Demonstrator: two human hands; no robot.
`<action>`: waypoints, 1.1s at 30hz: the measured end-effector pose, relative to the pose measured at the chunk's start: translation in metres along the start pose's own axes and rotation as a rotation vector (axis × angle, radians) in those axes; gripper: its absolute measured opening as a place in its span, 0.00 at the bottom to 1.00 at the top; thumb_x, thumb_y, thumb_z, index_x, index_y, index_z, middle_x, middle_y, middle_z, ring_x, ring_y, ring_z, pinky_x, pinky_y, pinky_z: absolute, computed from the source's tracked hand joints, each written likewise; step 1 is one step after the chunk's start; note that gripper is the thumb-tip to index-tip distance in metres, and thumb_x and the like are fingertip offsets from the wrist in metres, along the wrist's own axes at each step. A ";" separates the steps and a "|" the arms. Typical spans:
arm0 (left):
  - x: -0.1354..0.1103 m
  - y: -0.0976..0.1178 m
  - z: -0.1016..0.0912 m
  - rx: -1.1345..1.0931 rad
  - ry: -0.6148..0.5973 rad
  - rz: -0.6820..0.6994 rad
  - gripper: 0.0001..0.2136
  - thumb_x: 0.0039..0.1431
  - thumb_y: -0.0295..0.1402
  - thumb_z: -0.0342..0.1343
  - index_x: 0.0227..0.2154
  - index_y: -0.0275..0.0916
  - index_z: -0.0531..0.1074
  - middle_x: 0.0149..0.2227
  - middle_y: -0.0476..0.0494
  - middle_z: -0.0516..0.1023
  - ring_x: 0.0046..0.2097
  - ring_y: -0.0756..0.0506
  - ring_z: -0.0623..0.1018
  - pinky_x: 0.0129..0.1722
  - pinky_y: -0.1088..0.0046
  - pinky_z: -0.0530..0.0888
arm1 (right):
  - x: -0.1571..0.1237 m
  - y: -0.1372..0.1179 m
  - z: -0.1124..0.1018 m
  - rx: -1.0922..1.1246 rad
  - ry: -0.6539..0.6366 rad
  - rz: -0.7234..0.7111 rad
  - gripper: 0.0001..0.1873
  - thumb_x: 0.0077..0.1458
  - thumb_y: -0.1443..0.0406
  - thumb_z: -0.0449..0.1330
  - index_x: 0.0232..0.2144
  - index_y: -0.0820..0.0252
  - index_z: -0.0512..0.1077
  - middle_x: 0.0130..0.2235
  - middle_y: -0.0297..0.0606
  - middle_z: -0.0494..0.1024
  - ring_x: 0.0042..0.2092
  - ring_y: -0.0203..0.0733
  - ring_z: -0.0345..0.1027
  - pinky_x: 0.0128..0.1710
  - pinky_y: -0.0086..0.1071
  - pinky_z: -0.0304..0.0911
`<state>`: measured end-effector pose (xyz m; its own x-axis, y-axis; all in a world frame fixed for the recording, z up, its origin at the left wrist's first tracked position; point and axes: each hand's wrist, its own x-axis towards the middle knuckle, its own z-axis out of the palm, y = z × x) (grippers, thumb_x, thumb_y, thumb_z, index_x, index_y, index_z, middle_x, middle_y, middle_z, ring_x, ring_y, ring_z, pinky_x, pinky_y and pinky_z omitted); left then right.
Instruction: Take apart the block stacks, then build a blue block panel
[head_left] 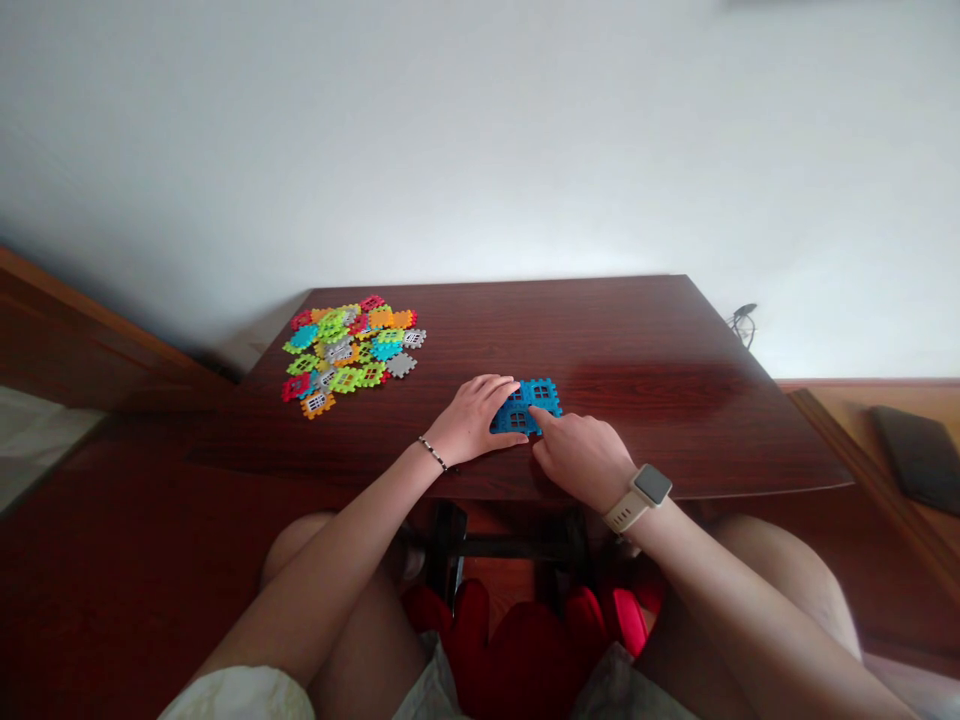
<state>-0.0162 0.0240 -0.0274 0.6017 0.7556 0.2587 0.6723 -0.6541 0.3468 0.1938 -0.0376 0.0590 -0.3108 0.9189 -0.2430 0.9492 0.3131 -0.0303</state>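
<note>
Several blue interlocking plastic tiles [545, 393] with window cut-outs and toothed edges lie joined flat near the table's front edge. My left hand [476, 415] spans their left side, its fingers over the far edge and its thumb along the near edge, gripping them against the table. My right hand [581, 450] rests at their near right side. Its index finger is stretched out, with the tip pressing on the tiles near their middle, and the other fingers are curled under. Both hands cover part of the tiles.
A heap of red, orange, green, grey and turquoise toothed tiles [341, 350] lies at the left of the dark wooden table [615, 340]. A white wall [487, 150] stands behind. A black cable [742, 320] hangs beyond the right edge. Beside the table lies a dark flat object [919, 455].
</note>
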 end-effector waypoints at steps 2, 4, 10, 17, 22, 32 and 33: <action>0.000 0.000 0.000 -0.003 -0.001 -0.002 0.39 0.63 0.59 0.65 0.70 0.43 0.64 0.71 0.34 0.70 0.71 0.31 0.68 0.73 0.46 0.64 | 0.000 0.001 0.000 0.001 -0.002 0.005 0.23 0.71 0.64 0.50 0.64 0.58 0.72 0.44 0.53 0.87 0.46 0.60 0.86 0.41 0.41 0.73; 0.000 0.000 -0.001 -0.007 0.002 0.001 0.39 0.63 0.58 0.65 0.70 0.43 0.64 0.71 0.34 0.70 0.71 0.31 0.68 0.72 0.46 0.65 | 0.000 0.004 0.000 -0.002 0.006 0.008 0.26 0.71 0.64 0.50 0.67 0.57 0.70 0.45 0.53 0.87 0.46 0.61 0.86 0.41 0.42 0.73; 0.000 0.000 0.000 -0.025 0.022 0.012 0.39 0.64 0.58 0.65 0.70 0.44 0.64 0.69 0.34 0.71 0.70 0.31 0.69 0.72 0.45 0.66 | 0.000 0.016 0.004 -0.009 -0.002 0.050 0.31 0.70 0.65 0.50 0.72 0.55 0.65 0.45 0.52 0.88 0.46 0.61 0.86 0.42 0.43 0.73; 0.001 -0.001 0.000 -0.034 0.004 -0.005 0.39 0.64 0.58 0.64 0.70 0.44 0.64 0.70 0.33 0.71 0.71 0.31 0.69 0.73 0.44 0.66 | -0.003 0.028 0.007 0.006 0.011 0.079 0.31 0.70 0.64 0.49 0.72 0.52 0.67 0.46 0.50 0.88 0.46 0.61 0.86 0.43 0.44 0.73; 0.000 -0.001 0.001 -0.045 0.013 -0.001 0.38 0.65 0.58 0.64 0.70 0.44 0.64 0.70 0.33 0.70 0.71 0.31 0.69 0.73 0.44 0.65 | -0.003 0.035 0.008 0.022 0.012 0.091 0.31 0.70 0.64 0.49 0.71 0.49 0.69 0.46 0.48 0.88 0.46 0.60 0.86 0.44 0.45 0.74; 0.000 -0.002 0.002 -0.045 0.015 0.005 0.39 0.65 0.59 0.63 0.71 0.44 0.64 0.70 0.33 0.71 0.71 0.32 0.69 0.73 0.45 0.66 | -0.005 0.032 0.005 -0.005 0.002 0.104 0.29 0.71 0.64 0.49 0.71 0.54 0.68 0.46 0.51 0.88 0.46 0.60 0.86 0.44 0.43 0.73; 0.000 -0.002 0.002 -0.048 0.017 0.006 0.39 0.65 0.59 0.63 0.71 0.44 0.64 0.70 0.34 0.71 0.71 0.32 0.69 0.73 0.45 0.66 | -0.005 0.030 0.006 -0.013 0.005 0.105 0.29 0.71 0.64 0.49 0.71 0.56 0.68 0.45 0.52 0.88 0.45 0.60 0.86 0.43 0.42 0.73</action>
<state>-0.0167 0.0256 -0.0294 0.5985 0.7521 0.2759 0.6468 -0.6568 0.3876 0.2244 -0.0346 0.0537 -0.2096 0.9481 -0.2389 0.9760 0.2177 0.0076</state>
